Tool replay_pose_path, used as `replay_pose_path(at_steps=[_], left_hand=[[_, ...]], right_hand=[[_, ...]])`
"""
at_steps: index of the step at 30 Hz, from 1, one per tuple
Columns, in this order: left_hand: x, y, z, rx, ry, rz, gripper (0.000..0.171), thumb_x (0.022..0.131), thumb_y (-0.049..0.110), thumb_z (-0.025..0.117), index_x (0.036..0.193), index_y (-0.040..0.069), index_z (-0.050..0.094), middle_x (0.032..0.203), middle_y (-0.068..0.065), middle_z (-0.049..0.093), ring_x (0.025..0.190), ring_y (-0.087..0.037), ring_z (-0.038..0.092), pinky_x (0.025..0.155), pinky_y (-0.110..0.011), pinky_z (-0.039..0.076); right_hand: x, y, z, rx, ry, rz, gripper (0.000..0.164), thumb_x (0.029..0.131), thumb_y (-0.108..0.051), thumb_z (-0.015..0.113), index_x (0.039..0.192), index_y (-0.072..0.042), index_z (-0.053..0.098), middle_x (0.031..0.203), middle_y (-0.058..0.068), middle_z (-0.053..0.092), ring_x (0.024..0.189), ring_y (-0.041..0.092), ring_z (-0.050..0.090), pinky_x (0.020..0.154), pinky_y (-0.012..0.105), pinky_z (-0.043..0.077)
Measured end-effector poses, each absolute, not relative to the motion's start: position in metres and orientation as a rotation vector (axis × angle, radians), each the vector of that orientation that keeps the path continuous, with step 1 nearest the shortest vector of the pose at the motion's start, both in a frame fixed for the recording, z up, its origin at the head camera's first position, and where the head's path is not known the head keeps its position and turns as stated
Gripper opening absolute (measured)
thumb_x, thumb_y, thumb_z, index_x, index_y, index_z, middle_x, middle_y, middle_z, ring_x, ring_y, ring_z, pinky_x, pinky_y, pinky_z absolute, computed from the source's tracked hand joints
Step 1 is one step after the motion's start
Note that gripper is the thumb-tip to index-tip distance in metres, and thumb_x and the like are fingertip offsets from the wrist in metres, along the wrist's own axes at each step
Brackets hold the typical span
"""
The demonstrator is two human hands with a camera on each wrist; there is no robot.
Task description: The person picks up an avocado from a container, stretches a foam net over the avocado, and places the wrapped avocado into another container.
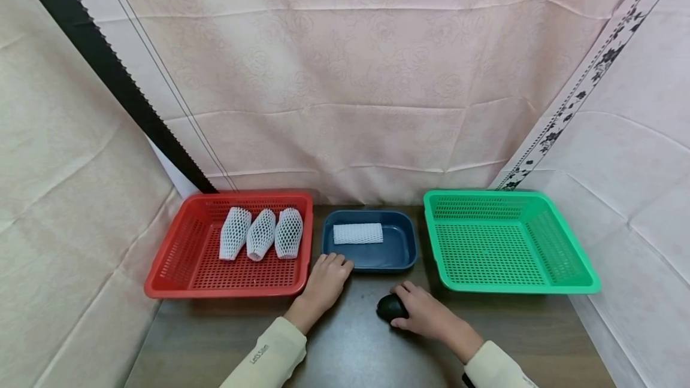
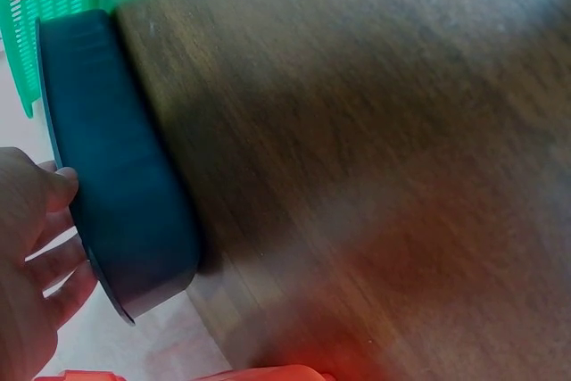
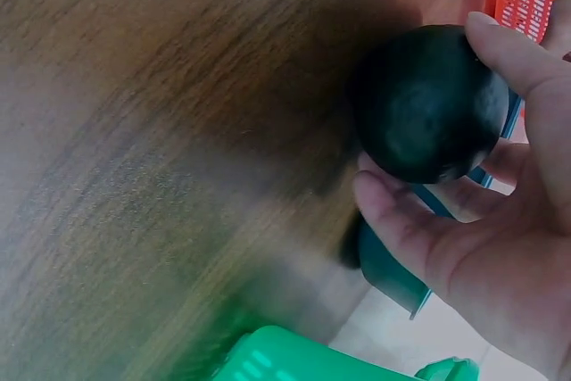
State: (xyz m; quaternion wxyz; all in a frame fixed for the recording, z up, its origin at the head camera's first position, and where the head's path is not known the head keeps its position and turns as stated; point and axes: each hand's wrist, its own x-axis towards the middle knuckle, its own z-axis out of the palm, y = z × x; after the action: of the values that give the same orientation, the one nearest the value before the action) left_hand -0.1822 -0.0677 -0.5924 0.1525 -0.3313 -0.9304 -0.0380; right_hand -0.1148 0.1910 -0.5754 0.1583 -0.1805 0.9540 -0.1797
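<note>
My right hand (image 1: 423, 311) holds a dark green avocado (image 1: 391, 308) over the near part of the table, its thumb and fingers around the sides. In the right wrist view the avocado (image 3: 430, 104) shows a smooth, shiny skin. My left hand (image 1: 326, 280) is at the near left corner of a small blue tray (image 1: 406, 244). Seen from the left wrist, the thumb (image 2: 62, 189) lies against the tray's outer wall and the fingers reach behind its rim. A white foam net sleeve (image 1: 358, 233) lies flat inside the tray.
On the left stands a red basket (image 1: 178, 250) with three items in white foam nets (image 1: 261, 235) side by side. A green basket (image 1: 517, 286) with slatted walls stands on the right. Cloth curtains (image 1: 345, 76) enclose the table (image 1: 345, 340) at the back and sides.
</note>
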Motion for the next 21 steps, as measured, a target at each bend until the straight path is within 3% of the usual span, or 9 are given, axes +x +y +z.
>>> replay_pose_path(at_steps=[21], left_hand=[[-0.183,-0.0685,-0.5939,-0.957,-2.693,-0.119,0.018,0.098,0.014,0.071,0.115,0.018,0.075,0.104,-0.002,0.074,0.092,-0.018,0.065,0.076,-0.031,0.05]], right_hand=[[-0.1157,0.188,-0.5794,-0.43,2.678,-0.49,0.066,0.09,-0.048,0.077,0.14,-0.011,0.055,0.133,0.013,0.063,0.116,0.029,0.061,0.096,0.052,0.053]])
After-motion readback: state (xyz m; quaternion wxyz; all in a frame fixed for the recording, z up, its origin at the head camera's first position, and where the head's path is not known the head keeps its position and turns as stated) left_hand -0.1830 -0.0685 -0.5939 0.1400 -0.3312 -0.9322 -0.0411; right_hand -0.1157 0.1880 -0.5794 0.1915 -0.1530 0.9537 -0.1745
